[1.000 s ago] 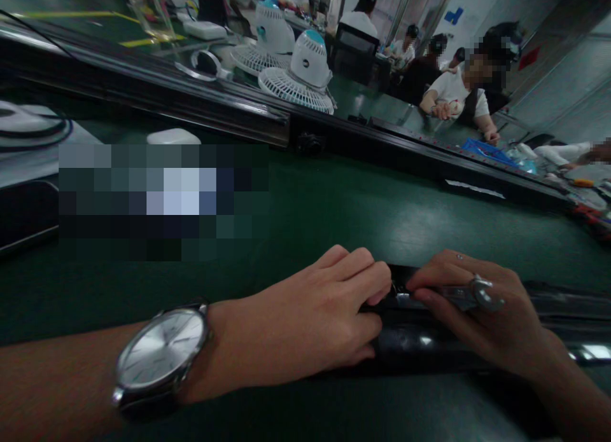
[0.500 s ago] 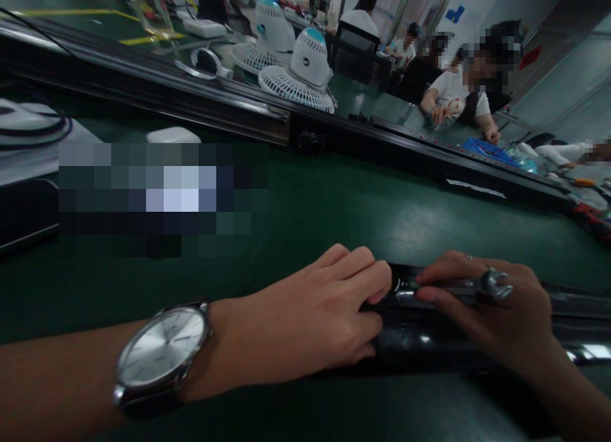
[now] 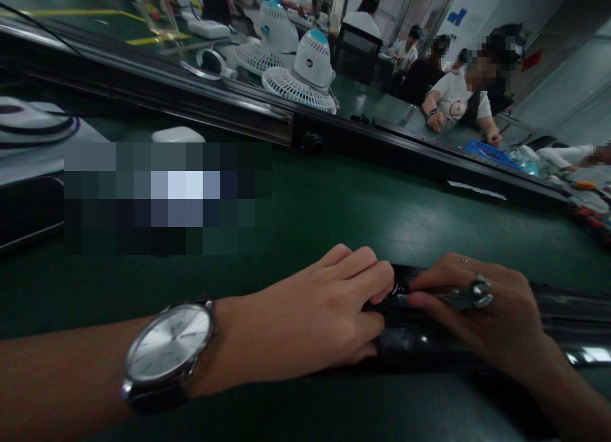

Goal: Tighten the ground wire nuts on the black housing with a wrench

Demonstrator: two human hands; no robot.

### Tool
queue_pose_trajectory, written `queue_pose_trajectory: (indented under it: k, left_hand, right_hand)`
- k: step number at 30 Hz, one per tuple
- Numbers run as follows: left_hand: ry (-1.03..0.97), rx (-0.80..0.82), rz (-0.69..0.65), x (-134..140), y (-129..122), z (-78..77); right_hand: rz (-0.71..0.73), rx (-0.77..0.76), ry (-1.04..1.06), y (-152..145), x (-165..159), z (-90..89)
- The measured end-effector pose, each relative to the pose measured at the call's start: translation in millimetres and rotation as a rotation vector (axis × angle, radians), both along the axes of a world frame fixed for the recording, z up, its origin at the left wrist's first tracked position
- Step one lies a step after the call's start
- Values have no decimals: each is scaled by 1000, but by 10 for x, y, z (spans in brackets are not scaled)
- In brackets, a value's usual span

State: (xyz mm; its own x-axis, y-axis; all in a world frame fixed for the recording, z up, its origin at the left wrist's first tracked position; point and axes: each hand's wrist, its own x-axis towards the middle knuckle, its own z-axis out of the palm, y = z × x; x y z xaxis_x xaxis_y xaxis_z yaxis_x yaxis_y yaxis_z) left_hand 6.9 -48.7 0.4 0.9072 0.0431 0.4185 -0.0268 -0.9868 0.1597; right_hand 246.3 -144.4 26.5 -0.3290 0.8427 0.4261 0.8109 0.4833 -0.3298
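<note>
"In the head view, what is the left hand (image 3: 329, 318) doing?"

"It's resting half-curled on the black bar (image 3: 415, 343); its own fingers are hiding the palm, so I can't tell whether it's gripping."

"And the right hand (image 3: 491, 308)?"

"It's pinching a metal wrench (image 3: 480, 294) between thumb and forefinger, nearly closed, over the bar."

"Where is the bar lying?"

"On the green counter (image 3: 329, 207), extending rightward beneath both hands. A watch (image 3: 169, 341) is circling the left wrist."
</note>
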Motion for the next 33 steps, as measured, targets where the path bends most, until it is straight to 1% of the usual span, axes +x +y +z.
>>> queue_pose_trajectory:
  k: [5, 8, 11, 16, 19, 25, 31, 33]
  left_hand:
    - [-5, 2, 2, 3, -3, 0]
    - [-1, 9, 1, 9, -1, 6]
    - [0, 2, 4, 14, 0, 5]
    - [-19, -10, 5, 12, -2, -3]
    - [-9, -14, 5, 6, -4, 0]
    - [-14, -20, 6, 9, -4, 6]
    - [-10, -19, 11, 8, -12, -8]
    - [-11, -19, 9, 3, -12, -9]
  right_hand:
    - [125, -64, 16, 11, 65, 40]
    - [143, -62, 43, 8, 102, 60]
    - [103, -59, 49, -5, 102, 65]
    - [-58, -57, 51, -28, 54, 73]
    - [-120, -38, 44, -30, 34, 74]
    - [-156, 9, 29, -27, 6, 67]
    - [-136, 75, -19, -16, -29, 69]
    - [-128, 76, -25, -15, -32, 66]
